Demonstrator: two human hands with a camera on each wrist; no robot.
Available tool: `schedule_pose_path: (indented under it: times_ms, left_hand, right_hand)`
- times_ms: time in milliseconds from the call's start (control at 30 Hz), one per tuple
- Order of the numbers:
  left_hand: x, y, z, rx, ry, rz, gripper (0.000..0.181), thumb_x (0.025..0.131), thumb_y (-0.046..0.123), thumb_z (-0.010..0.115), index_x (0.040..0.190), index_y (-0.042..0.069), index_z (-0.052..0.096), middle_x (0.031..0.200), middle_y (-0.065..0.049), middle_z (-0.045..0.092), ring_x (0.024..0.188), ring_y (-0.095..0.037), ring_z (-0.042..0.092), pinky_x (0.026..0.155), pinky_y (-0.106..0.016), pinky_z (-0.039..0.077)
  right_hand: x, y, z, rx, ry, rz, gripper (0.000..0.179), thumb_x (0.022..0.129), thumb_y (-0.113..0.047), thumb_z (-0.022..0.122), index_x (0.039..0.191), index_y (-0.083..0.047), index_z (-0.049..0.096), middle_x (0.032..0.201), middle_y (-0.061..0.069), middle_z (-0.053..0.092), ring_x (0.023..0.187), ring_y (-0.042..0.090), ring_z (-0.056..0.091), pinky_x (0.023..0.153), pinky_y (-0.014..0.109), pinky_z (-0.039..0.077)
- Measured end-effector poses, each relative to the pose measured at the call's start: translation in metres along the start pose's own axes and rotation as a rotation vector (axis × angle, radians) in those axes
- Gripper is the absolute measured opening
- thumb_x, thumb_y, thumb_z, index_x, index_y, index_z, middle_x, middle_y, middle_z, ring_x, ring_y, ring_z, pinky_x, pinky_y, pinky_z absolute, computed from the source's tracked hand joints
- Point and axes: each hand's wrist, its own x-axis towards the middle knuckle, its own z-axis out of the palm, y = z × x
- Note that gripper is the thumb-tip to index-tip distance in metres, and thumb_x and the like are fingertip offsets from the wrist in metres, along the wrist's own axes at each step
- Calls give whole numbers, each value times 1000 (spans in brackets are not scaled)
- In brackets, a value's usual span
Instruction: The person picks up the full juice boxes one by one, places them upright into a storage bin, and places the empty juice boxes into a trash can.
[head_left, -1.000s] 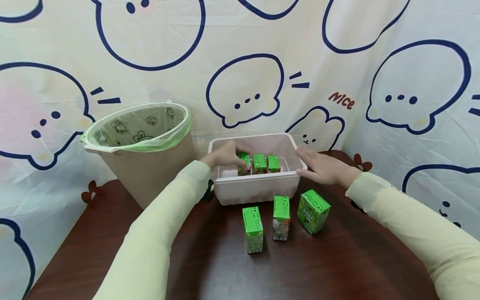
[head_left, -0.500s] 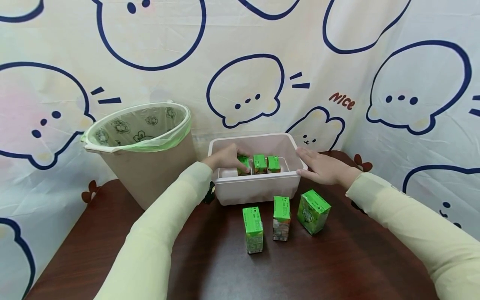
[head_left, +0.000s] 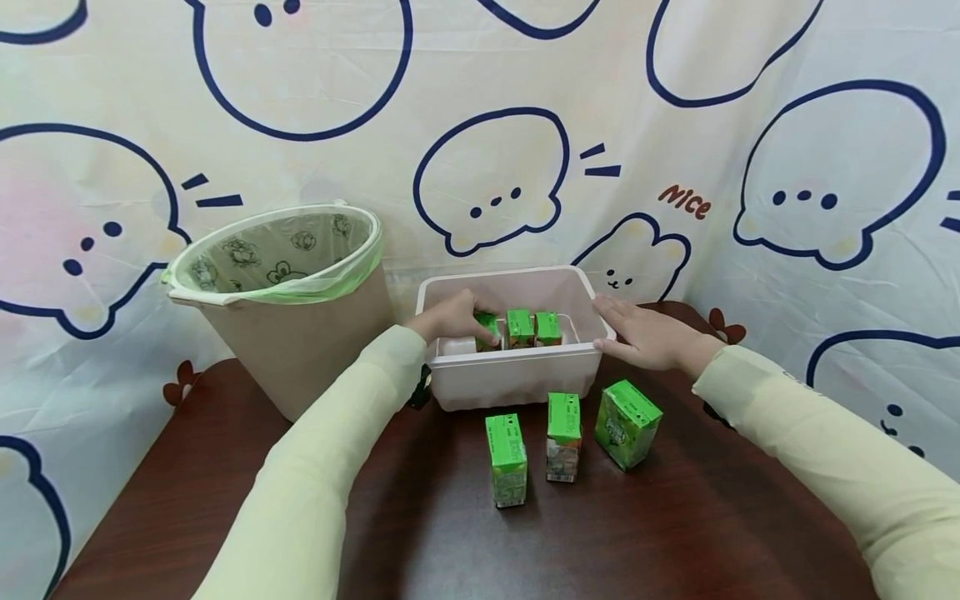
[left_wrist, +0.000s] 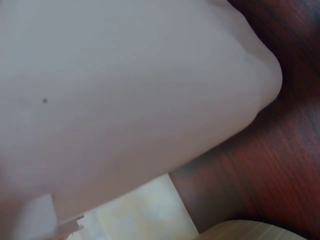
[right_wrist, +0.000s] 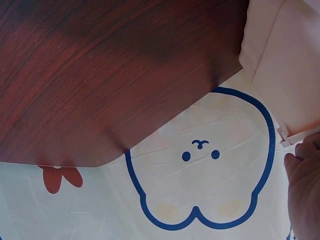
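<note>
A pale pink plastic bin (head_left: 517, 379) stands on the table with three small green drink cartons in a row inside. My left hand (head_left: 452, 315) reaches over its left side and grips the leftmost carton (head_left: 487, 331) between thumb and fingers; the middle carton (head_left: 519, 328) and right carton (head_left: 547, 328) stand beside it. My right hand (head_left: 648, 335) rests on the bin's right rim with fingers straight; in the right wrist view the right hand (right_wrist: 306, 187) shows at that rim. The bin's wall (left_wrist: 130, 90) fills most of the left wrist view, which hides the left hand.
Three more green cartons stand in front of the bin: left (head_left: 507, 462), middle (head_left: 563, 437) and a turned one at right (head_left: 627, 425). A tall beige trash can (head_left: 315, 350) with a bag liner stands to the left. Patterned cloth (head_left: 337, 183) hangs behind the dark wooden table (head_left: 600, 542).
</note>
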Motion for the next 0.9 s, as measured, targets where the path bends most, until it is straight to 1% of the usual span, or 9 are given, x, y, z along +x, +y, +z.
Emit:
schedule_pose_path:
  times_ms: [100,167,267,400,667,800,900]
  left_hand:
    - [0,0,1,-2,3,-10,50,78,18,84,123,8,68,122,-4,66,117,-15,56,99,-31,44]
    - [0,0,1,-5,6,-12,48,78,18,84,123,8,68,123,-4,65,120,-17,54,101,-32,43]
    - [0,-1,2,-4,11,-17,48,78,18,83,122,8,69,124,-4,65,121,-18,54,101,-33,43]
    - [0,0,2,-14,9,-28,50,79,18,83,126,8,66,127,-6,63,124,-20,51,103,-34,41]
    - [-3,0,0,-66,16,-13,52,81,15,81,128,3,63,130,-11,61,126,-23,50,104,-36,41]
    - [-4,0,-3,-108,35,-31,54,83,18,80,131,4,61,133,-11,59,127,-23,50,105,-35,40]
    - [-7,4,-6,-131,57,-55,56,84,20,78,134,6,58,136,-9,57,130,-23,48,106,-37,38]
  right_hand:
    - [0,0,0,2,3,-1,81,99,-56,38,155,-4,11,160,18,12,145,36,14,113,56,19]
    - [0,1,1,1,4,0,81,99,-56,38,155,-4,11,160,18,12,145,36,14,113,56,19]
    - [0,1,1,3,4,0,81,99,-56,38,155,-4,11,160,17,11,145,35,13,113,56,19]
    - [0,1,1,6,0,2,81,99,-56,39,155,-3,11,160,18,12,145,36,13,113,56,18]
    - [0,-1,0,11,3,4,82,99,-56,40,155,-2,13,159,19,14,145,36,15,112,57,20]
    - [0,-1,-1,13,2,3,82,99,-56,39,155,-3,13,159,19,14,144,37,16,112,58,20]
    - [0,-1,-2,11,5,5,82,99,-57,39,155,-4,13,159,19,15,144,38,17,111,58,21]
